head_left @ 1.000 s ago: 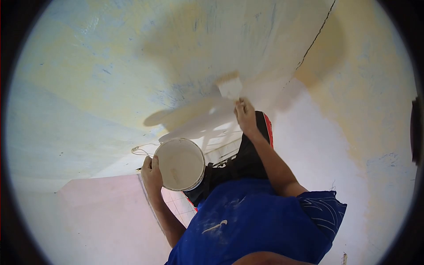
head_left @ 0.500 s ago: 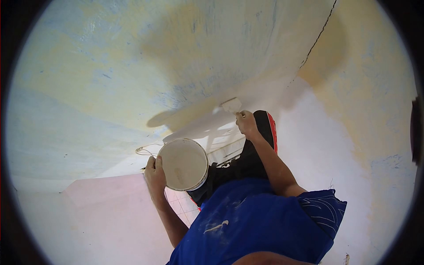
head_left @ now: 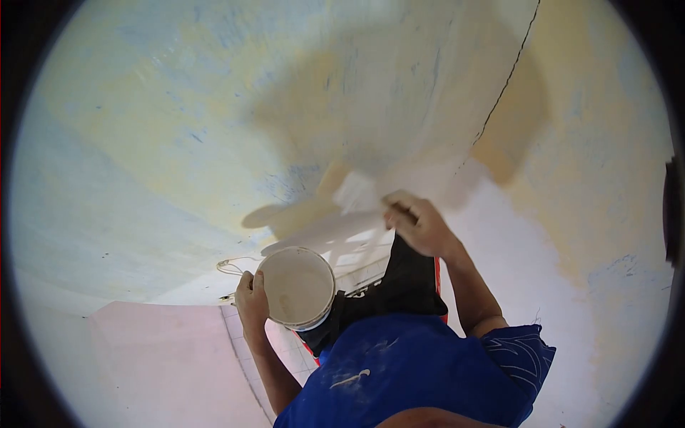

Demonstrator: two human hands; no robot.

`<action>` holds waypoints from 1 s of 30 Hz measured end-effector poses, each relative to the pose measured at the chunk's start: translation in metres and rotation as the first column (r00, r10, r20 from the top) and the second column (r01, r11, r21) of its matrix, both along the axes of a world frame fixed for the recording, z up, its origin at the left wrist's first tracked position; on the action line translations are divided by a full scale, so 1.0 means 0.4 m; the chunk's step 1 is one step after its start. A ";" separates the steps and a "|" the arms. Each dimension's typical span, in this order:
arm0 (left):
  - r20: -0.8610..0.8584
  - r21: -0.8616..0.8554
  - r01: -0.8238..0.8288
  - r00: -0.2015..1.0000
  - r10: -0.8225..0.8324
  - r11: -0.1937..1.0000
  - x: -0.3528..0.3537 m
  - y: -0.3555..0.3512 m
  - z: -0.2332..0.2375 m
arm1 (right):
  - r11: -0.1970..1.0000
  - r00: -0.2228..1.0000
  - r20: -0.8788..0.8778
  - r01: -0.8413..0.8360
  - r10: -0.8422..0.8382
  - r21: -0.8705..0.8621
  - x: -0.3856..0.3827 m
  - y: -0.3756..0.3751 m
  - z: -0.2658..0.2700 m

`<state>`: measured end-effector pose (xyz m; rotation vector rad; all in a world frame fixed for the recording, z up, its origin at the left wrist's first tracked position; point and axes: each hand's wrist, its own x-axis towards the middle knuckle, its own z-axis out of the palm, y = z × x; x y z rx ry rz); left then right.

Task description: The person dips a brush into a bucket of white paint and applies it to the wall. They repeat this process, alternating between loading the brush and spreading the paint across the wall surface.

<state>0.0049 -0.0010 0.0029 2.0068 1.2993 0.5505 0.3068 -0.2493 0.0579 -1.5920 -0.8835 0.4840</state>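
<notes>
My left hand is closed on the left rim of a round whitish bucket, fingers over the edge and thumb at the lip. The bucket tilts toward me, its pale inside smeared and its wire handle hanging off to the left. My right hand is wrapped round a putty knife, whose wide, pale blade is blurred by motion. The blade lies close over the wall, where whitish filler meets yellow and blue old paint. The knife's grip is mostly hidden by my fingers.
A dark crack runs down the wall at upper right. Smooth white coating covers the lower right. A pink wall stands at lower left, beside a tiled floor. Shadows of my head and arms fall on the wall.
My right hand has risen toward the camera and turned, and the putty knife's blade has shifted left. The left hand still holds the bucket, slightly lower in view.
</notes>
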 end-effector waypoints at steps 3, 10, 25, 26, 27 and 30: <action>-0.008 -0.004 0.007 1.000 -0.007 1.000 -0.001 0.001 0.003 | 0.960 0.956 0.087 -0.274 0.279 -0.064 -0.057 0.055 0.028; -0.018 0.036 -0.006 1.000 0.007 0.999 -0.022 0.011 -0.011 | 0.710 0.544 0.462 -0.469 0.701 -0.525 -0.159 0.230 0.066; -0.029 -0.062 -0.057 0.998 0.055 0.996 -0.046 0.010 0.017 | 0.319 -0.040 0.353 -0.343 0.935 -0.883 -0.336 0.452 -0.071; -0.029 -0.060 -0.053 0.998 0.051 0.997 -0.046 0.012 0.018 | 0.322 -0.078 0.365 -0.328 0.928 -0.888 -0.343 0.459 -0.089; -0.030 -0.059 -0.048 0.998 0.046 0.997 -0.046 0.012 0.016 | 0.316 -0.078 0.360 -0.332 0.930 -0.889 -0.351 0.464 -0.105; -0.037 -0.056 -0.043 0.998 0.041 0.998 -0.050 0.014 0.008 | 0.287 -0.146 0.328 -0.248 0.933 -0.925 -0.369 0.471 -0.149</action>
